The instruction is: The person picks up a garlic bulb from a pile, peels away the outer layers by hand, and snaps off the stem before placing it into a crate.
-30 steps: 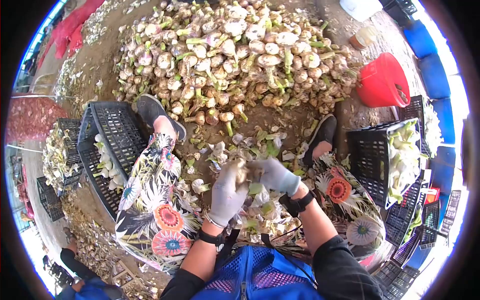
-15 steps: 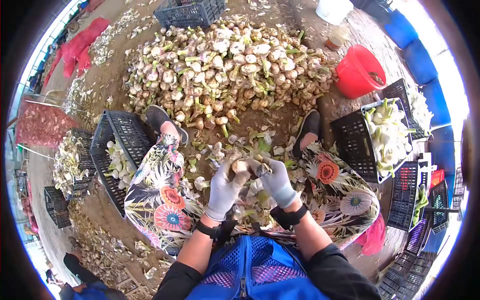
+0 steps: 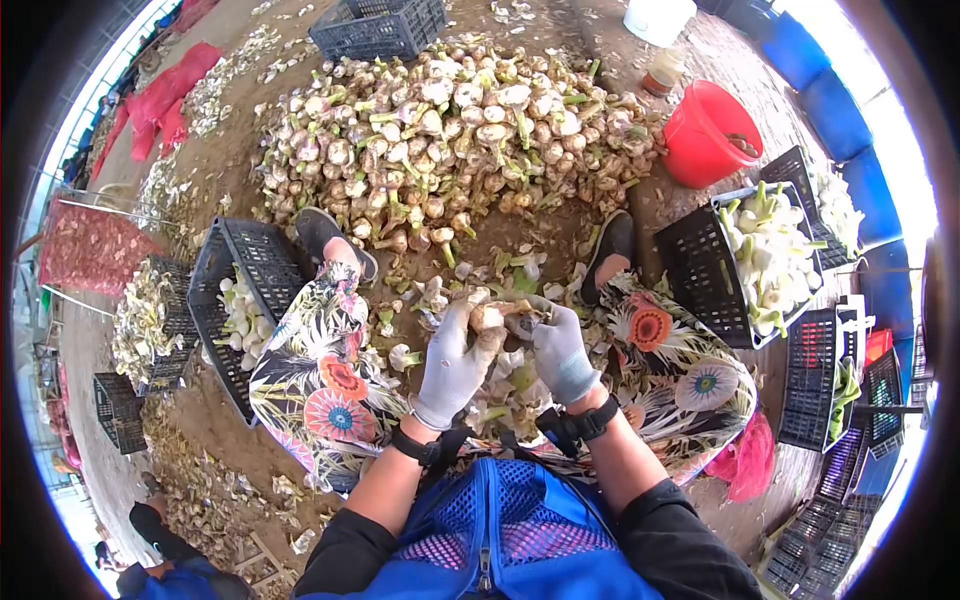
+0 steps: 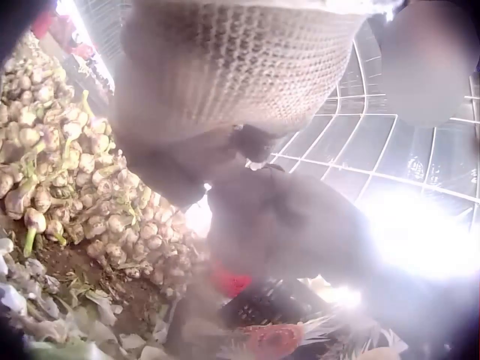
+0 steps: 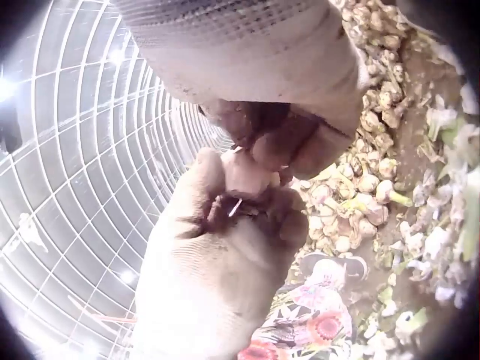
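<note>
Both hands wear pale knit gloves with soiled fingertips and meet in front of the lap. My left hand grips a garlic bulb between thumb and fingers. From the other side my right hand pinches the brownish outer skin at the bulb's right. In the right wrist view the bulb shows pale between the left hand below and the right hand above. In the left wrist view the left hand and blurred right hand hide most of it.
A big heap of garlic lies ahead, loose peelings below the hands. Black crates of trimmed garlic stand at left and right. A red bucket stands beyond the right foot; another dark crate is behind the heap.
The head view has tipped up, bringing the far crate into sight. Half a second ago the hands were a little apart; now the right fingers are at the bulb's side, with skin drawn between them.
</note>
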A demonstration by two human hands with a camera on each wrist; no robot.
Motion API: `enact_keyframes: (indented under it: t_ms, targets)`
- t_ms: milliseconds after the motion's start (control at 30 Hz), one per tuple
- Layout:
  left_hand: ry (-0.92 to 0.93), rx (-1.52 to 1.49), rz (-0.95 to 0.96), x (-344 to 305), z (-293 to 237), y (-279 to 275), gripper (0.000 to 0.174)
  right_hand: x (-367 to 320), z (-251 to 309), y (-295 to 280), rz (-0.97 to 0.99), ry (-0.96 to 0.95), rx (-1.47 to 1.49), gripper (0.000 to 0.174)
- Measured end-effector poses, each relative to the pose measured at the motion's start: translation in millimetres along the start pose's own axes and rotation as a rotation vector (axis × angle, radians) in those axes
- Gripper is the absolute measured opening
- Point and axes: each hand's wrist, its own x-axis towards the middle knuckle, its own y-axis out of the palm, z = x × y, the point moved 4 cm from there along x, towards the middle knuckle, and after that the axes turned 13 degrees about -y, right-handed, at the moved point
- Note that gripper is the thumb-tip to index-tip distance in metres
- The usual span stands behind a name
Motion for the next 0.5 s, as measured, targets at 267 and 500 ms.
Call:
enact_keyframes:
  t_ms: [267,500]
  targets:
    - [-0.525,-0.660,0.337,-13.3,29.7,-0.2,0.048,0.3,8.5,-7.6,0.282,-0.512,-0.770,0.039]
    - [-0.934,-0.959,0.857,-30.1,33.3,9.4,0.064,-5.6,46.1,12.3,0.412,-0.817,-1.137,0.039]
